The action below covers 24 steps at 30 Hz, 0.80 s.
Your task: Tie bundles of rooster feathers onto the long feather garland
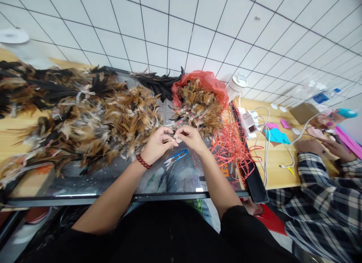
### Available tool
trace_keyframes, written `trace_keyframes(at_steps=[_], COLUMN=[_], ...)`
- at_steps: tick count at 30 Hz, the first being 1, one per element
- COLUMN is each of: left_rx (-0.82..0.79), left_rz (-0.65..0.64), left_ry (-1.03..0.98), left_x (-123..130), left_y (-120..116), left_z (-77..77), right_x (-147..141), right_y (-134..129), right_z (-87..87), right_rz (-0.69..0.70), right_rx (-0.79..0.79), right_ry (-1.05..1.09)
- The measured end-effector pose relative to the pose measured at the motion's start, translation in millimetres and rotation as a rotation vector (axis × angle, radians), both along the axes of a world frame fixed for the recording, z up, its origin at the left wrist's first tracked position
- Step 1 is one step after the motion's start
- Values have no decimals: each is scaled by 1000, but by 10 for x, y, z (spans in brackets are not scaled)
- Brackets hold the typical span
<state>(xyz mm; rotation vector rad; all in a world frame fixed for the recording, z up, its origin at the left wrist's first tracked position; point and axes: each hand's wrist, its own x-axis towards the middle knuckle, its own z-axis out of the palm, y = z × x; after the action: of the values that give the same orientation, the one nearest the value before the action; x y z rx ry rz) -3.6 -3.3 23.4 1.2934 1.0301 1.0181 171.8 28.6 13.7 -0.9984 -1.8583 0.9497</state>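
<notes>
Above the glossy dark tabletop [118, 187], my left hand [157, 145] and my right hand [191, 137] meet fingertip to fingertip. Each is closed in a pinch around something small and pale, too tiny to name. A red bead bracelet [143, 162] circles my left wrist. Just below my hands lie blue-handled thread snips [177, 156]. To the left, brown and cream feathers [113, 119] are heaped in bundles. Beyond my right hand, more brown feathers [198, 102] spill from a red plastic bag [203, 77]. Tangled red string [230, 146] lies to the right.
Black feathers [161, 83] rest near the tiled wall. A black tray edge [256, 187] borders the string. Farther right are a white power adapter [250, 124], cables, blue pieces [277, 136] and a co-worker's plaid sleeve [313, 170]. A white paper roll [14, 36] stands back left.
</notes>
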Motion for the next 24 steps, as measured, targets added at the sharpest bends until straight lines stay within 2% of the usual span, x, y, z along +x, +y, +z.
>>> trace_keyframes(at_steps=[2,4,7,9,12,14,20,24], left_rx=[55,95,124,125,86,48,-37,-96], left_rz=[57,140,282,307,206,111,-127,-152], left_ry=[1,12,69,109,125,108,38,-79], left_x=[3,2,-4,-17,-50,-70,-57,-20], left_y=[-4,7,40,63,84,87,38,7], left_z=[20,11,-61,-116,-143,-114,6,9], right_x=[30,72,111,104,65,53,97,65], right_y=[3,-32,-125,-180,-216,-212,-176,-142], right_z=[-68,-70,38,127,211,243,320,212], right_rz=[-7,22,111,148,105,99,147,73], right_rx=[-150,-198,-83,62,243,285,192,90], right_ry=[4,-35,-142,-222,-253,-202,-41,-35])
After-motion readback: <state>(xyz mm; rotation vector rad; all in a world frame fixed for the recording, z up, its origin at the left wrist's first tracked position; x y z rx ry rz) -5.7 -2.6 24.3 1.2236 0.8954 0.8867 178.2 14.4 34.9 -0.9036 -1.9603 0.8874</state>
